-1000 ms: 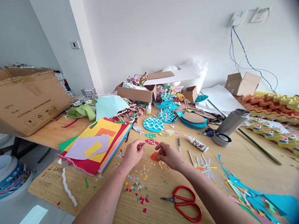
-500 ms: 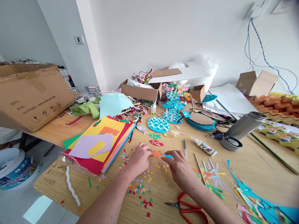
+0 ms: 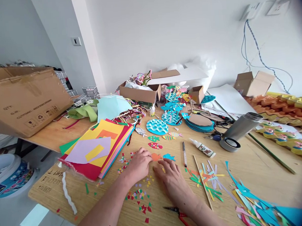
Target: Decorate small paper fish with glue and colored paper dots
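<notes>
My left hand point(image 3: 140, 163) is closed, its fingertips pressed together at the left end of an orange paper fish point(image 3: 156, 156); what they hold, if anything, is hidden. Palm down, my right hand point(image 3: 171, 179) lies on the table just below the fish, its fingers apart and holding nothing. A blue paper fish point(image 3: 169, 157) sits just beyond its fingertips. Farther back lie a red dotted fish point(image 3: 155, 145), a green fish point(image 3: 153, 138) and striped fish point(image 3: 169, 137). Small paper dots and triangles point(image 3: 138, 194) are scattered between my forearms.
Red-handled scissors point(image 3: 183, 219) lie partly under my right forearm. To the right are a pen point(image 3: 184, 154), a wooden stick point(image 3: 203, 182), a glue bottle point(image 3: 202, 147), paper strips point(image 3: 210, 177) and a metal flask point(image 3: 245, 125). Coloured paper sheets point(image 3: 92, 149) are stacked at left.
My right hand has moved down and left from the blue fish, its fingers now spread on the table. The blue fish shows fully. My left hand has hardly moved.
</notes>
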Demonstrator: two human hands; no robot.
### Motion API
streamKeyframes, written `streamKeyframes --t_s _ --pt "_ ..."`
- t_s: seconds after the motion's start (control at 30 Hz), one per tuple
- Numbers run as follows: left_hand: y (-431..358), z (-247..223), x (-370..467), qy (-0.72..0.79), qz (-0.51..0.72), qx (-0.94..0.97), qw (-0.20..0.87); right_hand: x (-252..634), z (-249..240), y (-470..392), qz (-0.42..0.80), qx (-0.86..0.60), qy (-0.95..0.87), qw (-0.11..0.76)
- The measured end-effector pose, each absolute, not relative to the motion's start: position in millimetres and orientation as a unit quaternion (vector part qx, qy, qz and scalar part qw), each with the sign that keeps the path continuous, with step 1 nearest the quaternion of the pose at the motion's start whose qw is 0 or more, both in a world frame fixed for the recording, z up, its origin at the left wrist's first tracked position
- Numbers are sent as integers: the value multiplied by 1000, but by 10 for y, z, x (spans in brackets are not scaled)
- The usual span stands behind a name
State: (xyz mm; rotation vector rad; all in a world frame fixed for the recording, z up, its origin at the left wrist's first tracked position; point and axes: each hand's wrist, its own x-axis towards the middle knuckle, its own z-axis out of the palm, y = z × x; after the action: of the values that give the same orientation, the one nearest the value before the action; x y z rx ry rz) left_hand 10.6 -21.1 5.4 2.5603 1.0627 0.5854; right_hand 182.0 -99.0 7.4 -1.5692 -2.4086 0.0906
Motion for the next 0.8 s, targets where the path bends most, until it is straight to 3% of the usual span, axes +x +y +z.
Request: streamKeyframes --t_s 0.23,0.43,0.53,0.63,0.7,0.8 --pt "-206 34 106 369 210 891 160 2092 140 -991 35 -559 -803 202" --pt "-205 14 112 366 217 891 159 2161 15 -1035 46 -562 -805 186" --pt "-192 -4 108 364 217 892 158 2202 50 -1026 64 -532 -806 251" --pt "-178 -15 99 360 213 894 160 2379 62 -953 6 -571 -753 327" --pt "-173 -17 94 358 211 895 160 2520 18 -897 -47 -633 -706 314" --pt "-172 -12 92 355 210 897 159 2651 -83 -845 -88 -707 -672 203"
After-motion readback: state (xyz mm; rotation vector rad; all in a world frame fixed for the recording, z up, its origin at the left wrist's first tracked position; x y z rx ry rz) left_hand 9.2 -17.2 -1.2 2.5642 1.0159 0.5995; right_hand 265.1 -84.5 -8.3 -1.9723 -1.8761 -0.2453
